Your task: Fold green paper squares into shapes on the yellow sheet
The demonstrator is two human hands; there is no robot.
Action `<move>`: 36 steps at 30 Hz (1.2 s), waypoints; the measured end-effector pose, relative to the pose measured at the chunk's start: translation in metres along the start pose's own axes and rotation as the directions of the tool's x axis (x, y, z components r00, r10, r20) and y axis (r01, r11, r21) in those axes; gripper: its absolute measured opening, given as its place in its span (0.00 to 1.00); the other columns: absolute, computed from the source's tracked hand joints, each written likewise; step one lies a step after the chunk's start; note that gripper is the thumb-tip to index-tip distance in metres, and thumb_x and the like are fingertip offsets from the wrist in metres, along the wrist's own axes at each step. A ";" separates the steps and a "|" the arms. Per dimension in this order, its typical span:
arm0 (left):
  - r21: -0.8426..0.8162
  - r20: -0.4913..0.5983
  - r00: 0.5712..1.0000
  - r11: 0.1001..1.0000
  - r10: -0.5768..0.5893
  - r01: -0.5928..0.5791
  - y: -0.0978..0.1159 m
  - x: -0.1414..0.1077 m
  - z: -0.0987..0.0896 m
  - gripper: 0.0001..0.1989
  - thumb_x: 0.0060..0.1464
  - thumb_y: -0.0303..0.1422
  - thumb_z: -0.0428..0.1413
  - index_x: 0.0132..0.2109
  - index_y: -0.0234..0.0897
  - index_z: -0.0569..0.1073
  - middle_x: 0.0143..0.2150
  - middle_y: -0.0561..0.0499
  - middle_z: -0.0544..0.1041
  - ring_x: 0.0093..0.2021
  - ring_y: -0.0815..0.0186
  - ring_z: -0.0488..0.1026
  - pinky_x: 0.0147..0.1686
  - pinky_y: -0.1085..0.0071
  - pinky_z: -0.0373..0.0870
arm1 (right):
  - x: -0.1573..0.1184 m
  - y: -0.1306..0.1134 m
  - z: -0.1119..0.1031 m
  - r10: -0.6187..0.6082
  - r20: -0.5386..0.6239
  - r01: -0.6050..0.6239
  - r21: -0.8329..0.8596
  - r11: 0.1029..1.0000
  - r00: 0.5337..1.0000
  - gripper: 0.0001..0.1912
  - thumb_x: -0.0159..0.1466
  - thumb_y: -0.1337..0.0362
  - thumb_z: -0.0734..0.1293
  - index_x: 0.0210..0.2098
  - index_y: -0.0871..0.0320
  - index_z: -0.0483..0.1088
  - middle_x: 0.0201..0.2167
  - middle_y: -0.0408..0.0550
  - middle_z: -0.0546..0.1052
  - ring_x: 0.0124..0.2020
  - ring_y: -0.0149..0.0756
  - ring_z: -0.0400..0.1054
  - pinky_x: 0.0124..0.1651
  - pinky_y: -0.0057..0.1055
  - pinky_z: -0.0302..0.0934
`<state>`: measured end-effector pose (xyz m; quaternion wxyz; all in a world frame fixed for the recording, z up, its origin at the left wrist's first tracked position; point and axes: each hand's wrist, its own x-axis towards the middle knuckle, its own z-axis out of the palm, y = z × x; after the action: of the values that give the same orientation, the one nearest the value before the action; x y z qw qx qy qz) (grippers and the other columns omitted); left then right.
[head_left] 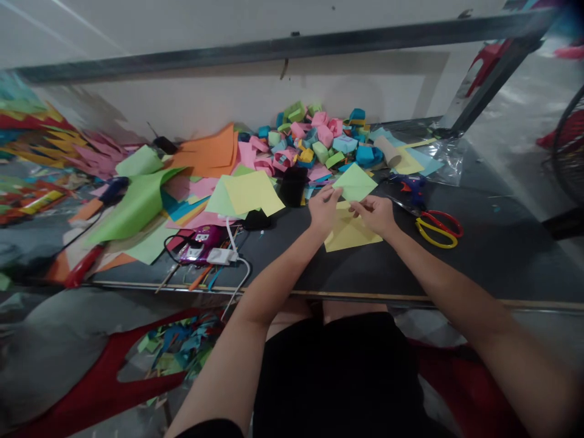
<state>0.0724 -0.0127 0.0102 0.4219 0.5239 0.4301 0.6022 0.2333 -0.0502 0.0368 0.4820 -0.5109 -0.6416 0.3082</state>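
A light green square of paper [356,181] is held up cornerwise above the dark table. My left hand [323,210] is closed, pinching the square near its left corner. At the lower edge of the same paper, the closed fingers of my right hand [378,215] pinch it. Beneath both hands a yellow sheet of paper [349,238] lies on the tabletop, partly hidden by them. Scissors [438,230] with red and yellow handles rest to the right of my right hand, beside a blue glue gun [410,185].
Folded coloured paper pieces [319,140] are heaped against the wall, near a cardboard tube [387,152]. Loose sheets [253,191] and a purple power strip [201,243] with cables lie to the left. A metal bar [292,52] crosses behind. A red chair [109,371] stands below left.
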 end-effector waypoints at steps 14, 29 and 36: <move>0.059 -0.140 0.975 0.984 0.172 -0.165 -0.001 0.023 -0.028 0.18 0.58 0.50 0.64 0.37 0.39 0.84 0.45 0.45 0.83 0.51 0.60 0.79 0.54 0.64 0.75 | 0.007 0.019 -0.014 -0.059 -0.100 0.052 -0.068 0.996 0.993 0.16 0.63 0.50 0.67 0.29 0.56 0.76 0.27 0.49 0.82 0.27 0.37 0.74 0.32 0.33 0.66; 0.049 0.167 0.981 0.994 -0.101 0.094 -0.005 0.014 -0.019 0.12 0.50 0.36 0.69 0.39 0.36 0.77 0.26 0.56 0.78 0.27 0.73 0.71 0.30 0.75 0.66 | 0.014 0.028 -0.024 0.008 0.144 0.011 -0.132 0.991 0.990 0.21 0.57 0.46 0.70 0.27 0.58 0.77 0.23 0.50 0.80 0.24 0.37 0.72 0.29 0.31 0.62; -0.033 0.306 0.931 0.975 -0.199 0.219 -0.008 0.009 -0.010 0.19 0.46 0.37 0.73 0.42 0.33 0.79 0.40 0.46 0.85 0.35 0.66 0.81 0.37 0.71 0.76 | 0.014 0.028 -0.017 0.091 0.140 -0.074 -0.124 0.990 0.986 0.31 0.54 0.33 0.73 0.25 0.58 0.79 0.26 0.55 0.83 0.27 0.42 0.78 0.30 0.33 0.67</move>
<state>0.0621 -0.0029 0.0041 0.5613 0.5463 0.3938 0.4810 0.2587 -0.0304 0.0215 0.3897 -0.5409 -0.6703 0.3259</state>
